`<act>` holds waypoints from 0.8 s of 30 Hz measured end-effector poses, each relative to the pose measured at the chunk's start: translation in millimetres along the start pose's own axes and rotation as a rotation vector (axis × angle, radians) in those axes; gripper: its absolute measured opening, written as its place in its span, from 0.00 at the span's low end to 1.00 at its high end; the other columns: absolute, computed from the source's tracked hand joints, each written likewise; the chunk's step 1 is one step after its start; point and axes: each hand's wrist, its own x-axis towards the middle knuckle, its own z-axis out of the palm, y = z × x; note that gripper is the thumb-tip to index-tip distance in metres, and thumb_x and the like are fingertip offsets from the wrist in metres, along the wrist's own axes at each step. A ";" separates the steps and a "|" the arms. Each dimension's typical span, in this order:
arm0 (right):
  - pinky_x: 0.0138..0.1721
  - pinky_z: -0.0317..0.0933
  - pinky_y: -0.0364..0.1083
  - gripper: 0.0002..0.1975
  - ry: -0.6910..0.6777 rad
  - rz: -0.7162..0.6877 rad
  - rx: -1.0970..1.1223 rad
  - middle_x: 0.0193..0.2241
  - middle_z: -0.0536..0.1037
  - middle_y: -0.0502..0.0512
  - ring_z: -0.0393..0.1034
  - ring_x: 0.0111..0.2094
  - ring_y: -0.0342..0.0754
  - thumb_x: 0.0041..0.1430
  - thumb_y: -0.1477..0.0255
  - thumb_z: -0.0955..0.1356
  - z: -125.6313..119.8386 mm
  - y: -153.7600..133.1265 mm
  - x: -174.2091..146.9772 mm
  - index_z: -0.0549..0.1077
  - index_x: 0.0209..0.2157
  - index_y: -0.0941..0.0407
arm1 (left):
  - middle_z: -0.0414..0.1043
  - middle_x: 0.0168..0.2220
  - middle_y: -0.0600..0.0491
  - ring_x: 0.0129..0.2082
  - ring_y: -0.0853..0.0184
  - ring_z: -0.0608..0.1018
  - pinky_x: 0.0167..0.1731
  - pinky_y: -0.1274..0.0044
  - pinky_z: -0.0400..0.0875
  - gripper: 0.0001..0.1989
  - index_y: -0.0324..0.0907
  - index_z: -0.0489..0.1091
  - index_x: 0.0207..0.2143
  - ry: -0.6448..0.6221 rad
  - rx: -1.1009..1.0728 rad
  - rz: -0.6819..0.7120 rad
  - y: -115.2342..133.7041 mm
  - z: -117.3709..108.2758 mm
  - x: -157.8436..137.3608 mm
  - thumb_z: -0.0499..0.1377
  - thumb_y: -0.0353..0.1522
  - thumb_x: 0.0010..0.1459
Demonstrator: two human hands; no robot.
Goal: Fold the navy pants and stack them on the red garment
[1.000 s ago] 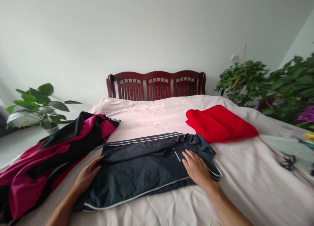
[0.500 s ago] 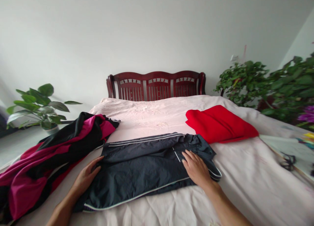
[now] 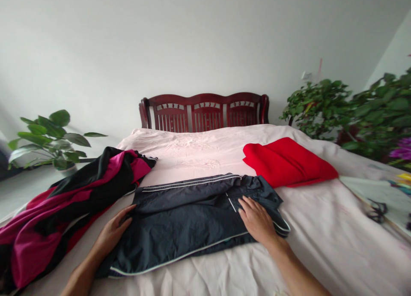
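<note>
Dark navy trousers [image 3: 180,219] with white piping lie folded in a flat, slightly wrinkled bundle across the bed. My left hand [image 3: 112,231] rests at their left edge, thumb and fingers apart, touching the fabric. Over on the right end, my right hand [image 3: 257,219] lies flat on the cloth beside a short white trim line, its fingers stretched out. A folded red cloth [image 3: 289,165] sits just beyond the trousers' right end. To the left is a loose heap of black and magenta clothing [image 3: 80,197], close to my left hand.
A pale pink sheet [image 3: 321,227] covers the bed, with a dark red wooden headboard [image 3: 207,114] behind it. Potted plants stand at the left [image 3: 54,137] and right [image 3: 321,105]. A pale board [image 3: 362,189] with small items lies at the right edge.
</note>
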 end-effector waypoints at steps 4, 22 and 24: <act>0.62 0.58 0.56 0.23 -0.009 0.008 -0.013 0.62 0.70 0.63 0.64 0.62 0.57 0.68 0.68 0.59 0.8 0.2 0.3 0.71 0.59 0.58 | 0.76 0.56 0.46 0.58 0.50 0.75 0.63 0.58 0.63 0.33 0.44 0.75 0.53 0.004 0.009 -0.007 1.3 0.1 0.0 0.62 0.54 0.50; 0.62 0.57 0.55 0.23 -0.028 0.024 -0.026 0.62 0.70 0.61 0.64 0.62 0.56 0.68 0.68 0.59 -1.9 -1.6 1.0 0.71 0.60 0.57 | 0.75 0.57 0.45 0.60 0.50 0.73 0.65 0.56 0.59 0.35 0.44 0.74 0.55 -0.017 -0.014 -0.007 -6.0 0.7 0.6 0.62 0.55 0.51; 0.62 0.58 0.55 0.23 -0.032 0.021 -0.027 0.62 0.70 0.62 0.64 0.62 0.56 0.68 0.68 0.58 -1.8 -1.5 1.0 0.71 0.60 0.58 | 0.75 0.57 0.45 0.60 0.50 0.73 0.65 0.56 0.59 0.35 0.44 0.74 0.55 -0.015 -0.012 -0.006 -6.9 0.8 0.8 0.62 0.55 0.51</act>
